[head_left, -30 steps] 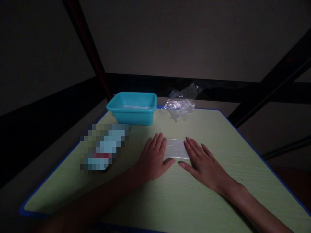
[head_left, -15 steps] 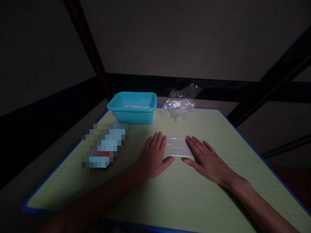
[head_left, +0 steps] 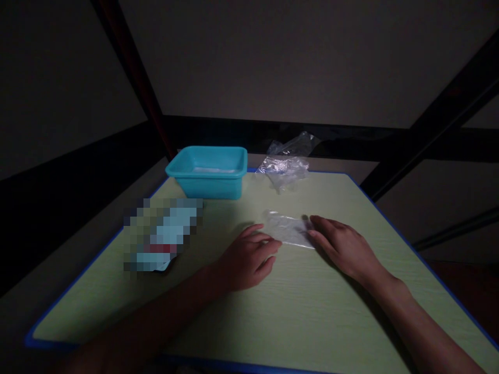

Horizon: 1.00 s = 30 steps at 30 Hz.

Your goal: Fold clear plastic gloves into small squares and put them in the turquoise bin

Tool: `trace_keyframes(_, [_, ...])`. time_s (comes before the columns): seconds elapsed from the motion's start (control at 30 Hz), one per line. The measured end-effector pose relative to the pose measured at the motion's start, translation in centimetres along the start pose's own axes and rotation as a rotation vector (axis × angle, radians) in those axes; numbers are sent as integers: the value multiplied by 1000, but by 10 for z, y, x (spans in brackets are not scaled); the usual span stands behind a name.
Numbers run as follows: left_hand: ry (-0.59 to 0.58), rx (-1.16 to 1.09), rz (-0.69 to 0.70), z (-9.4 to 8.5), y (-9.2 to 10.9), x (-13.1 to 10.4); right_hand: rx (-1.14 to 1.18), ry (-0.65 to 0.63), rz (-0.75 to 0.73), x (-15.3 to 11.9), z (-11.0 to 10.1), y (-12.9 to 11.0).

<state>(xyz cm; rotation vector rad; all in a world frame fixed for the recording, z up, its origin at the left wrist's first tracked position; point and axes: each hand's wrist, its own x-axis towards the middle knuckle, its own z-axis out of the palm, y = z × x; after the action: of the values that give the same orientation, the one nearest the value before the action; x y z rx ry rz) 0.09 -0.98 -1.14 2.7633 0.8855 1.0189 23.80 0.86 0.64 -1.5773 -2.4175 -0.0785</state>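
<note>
A flat, folded clear plastic bag (head_left: 290, 229) lies between my hands on the pale green table, set at a slight slant. My right hand (head_left: 345, 246) has thumb and fingers pinched at the bag's right end, partly hiding it. On the other side, my left hand (head_left: 249, 258) hovers low by the bag's left lower edge, fingers loosely bent and apart, holding nothing. Whether its fingertips touch the plastic is hard to tell.
At the back left stands a turquoise plastic basin (head_left: 212, 184) with something white inside. Crumpled clear plastic (head_left: 288, 163) sits at the far edge. A blurred-out light-blue item (head_left: 171, 231) lies on the left. Blue edging (head_left: 390, 208) rims the table (head_left: 273, 317).
Both hands were lying flat on the bag's ends. My left hand has lifted off and bent its fingers; my right has closed on the right end, and the bag has turned slightly.
</note>
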Motion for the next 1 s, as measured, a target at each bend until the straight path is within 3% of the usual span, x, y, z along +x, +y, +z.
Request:
trace_keyframes(0.23, [-39, 101, -172, 1, -6, 2, -33, 27, 105, -3, -7, 3])
trace_keyframes(0.43, [-93, 238, -341, -4, -18, 4, 340, -17, -33, -4, -12, -3])
trace_keyframes(0.57, [-3, 300, -419, -7, -28, 3, 583, -113, -125, -4, -11, -9])
trace_keyframes(0.73, [123, 167, -311, -5, -29, -1, 583, -12, -200, -3, -5, -9])
trace_keyframes(0.87, [42, 38, -94, -1, -22, 0, 515, 103, -399, -3, -3, -10])
trace_keyframes(1.0, [-76, 28, -38, 0, -17, 3, 471, 103, -555, -3, -3, -12])
